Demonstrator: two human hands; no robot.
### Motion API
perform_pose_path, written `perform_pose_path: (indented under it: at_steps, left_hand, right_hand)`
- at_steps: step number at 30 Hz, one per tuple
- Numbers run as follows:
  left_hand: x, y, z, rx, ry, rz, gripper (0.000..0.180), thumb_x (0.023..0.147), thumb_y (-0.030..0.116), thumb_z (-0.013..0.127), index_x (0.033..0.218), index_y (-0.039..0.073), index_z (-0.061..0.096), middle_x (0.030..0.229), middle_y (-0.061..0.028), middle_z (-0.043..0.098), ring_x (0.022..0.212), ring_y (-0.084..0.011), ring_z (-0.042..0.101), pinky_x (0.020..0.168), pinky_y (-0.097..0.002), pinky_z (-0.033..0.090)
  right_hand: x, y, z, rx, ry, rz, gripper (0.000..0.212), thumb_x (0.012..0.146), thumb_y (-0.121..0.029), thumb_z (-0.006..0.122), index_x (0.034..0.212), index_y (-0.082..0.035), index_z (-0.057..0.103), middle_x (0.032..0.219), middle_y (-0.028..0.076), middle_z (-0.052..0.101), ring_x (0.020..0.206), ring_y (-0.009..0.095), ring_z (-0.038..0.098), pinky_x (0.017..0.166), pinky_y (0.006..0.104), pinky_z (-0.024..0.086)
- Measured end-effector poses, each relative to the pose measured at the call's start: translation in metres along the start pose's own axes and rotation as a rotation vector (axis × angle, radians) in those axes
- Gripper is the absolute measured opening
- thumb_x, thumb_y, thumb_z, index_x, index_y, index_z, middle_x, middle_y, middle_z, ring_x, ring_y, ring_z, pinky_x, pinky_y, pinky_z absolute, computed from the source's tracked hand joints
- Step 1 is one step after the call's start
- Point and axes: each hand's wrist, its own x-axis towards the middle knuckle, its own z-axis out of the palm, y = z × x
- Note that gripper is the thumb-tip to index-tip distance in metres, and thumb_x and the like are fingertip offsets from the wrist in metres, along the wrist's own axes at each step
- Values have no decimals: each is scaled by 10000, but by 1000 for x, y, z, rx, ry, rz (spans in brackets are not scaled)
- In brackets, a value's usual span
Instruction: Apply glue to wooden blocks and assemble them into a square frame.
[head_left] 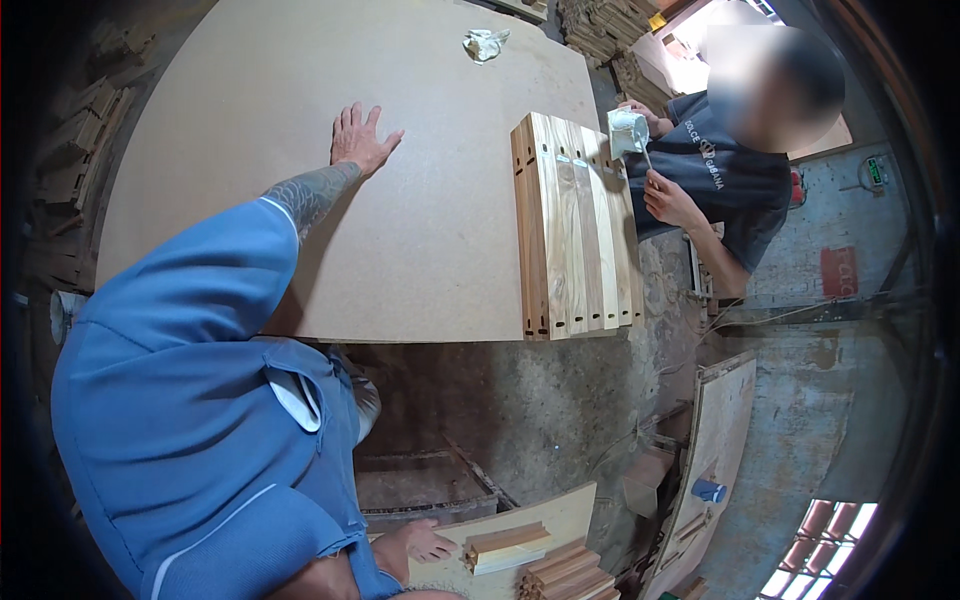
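Observation:
My left hand (363, 140) lies flat on the large pale tabletop (430, 230), fingers spread and holding nothing. My right hand (420, 544) rests low in the view with its fingers stretched out over a pale board (480, 525), beside a small bundle of wood strips (508, 548). Across the table, to the right of my left hand, stands a row of wooden slats (575, 230) packed side by side, with dark slots near their ends. White smears show on some of their upper ends.
A co-worker in a dark shirt (740, 190) stands at the slats, holding a white-smeared cup (628, 132) and a thin stick (648, 158). A crumpled white lump (486, 44) sits on the far tabletop. More strips (568, 575) and a blue cup (708, 490) are lower right.

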Motion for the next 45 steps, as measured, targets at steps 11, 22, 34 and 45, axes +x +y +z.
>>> perform_pose_path:
  at_steps: [11,22,34,45]
  left_hand:
    - [1,9,-13,77,-84,10,743,901,642,481,1437,128,438,1497,-222,336,1391,-386,302,1168,-501,214]
    - [6,12,-4,100,-44,33,745,895,656,471,1432,140,457,1475,-217,368,1372,-368,316,1145,-495,221]
    - [4,7,-5,110,-73,17,749,896,654,470,1444,143,441,1486,-213,355,1382,-371,302,1144,-496,220]
    - [6,9,-6,107,-72,16,745,898,650,467,1442,141,443,1482,-213,357,1379,-366,306,1144,-493,217]
  right_hand:
    - [7,-17,-7,-47,19,1,890,765,-511,648,1509,-170,297,1474,105,389,1277,284,445,969,458,419]
    - [-9,-4,-15,-53,-23,77,885,753,-468,670,1510,-174,319,1494,105,393,1280,270,454,985,435,408]
    - [-8,-1,-4,-56,76,47,864,754,-482,641,1499,-180,325,1462,96,411,1261,275,463,965,450,428]
    - [-8,-11,-23,-89,-66,65,888,801,-528,625,1537,-181,270,1526,97,360,1312,272,433,991,455,417]
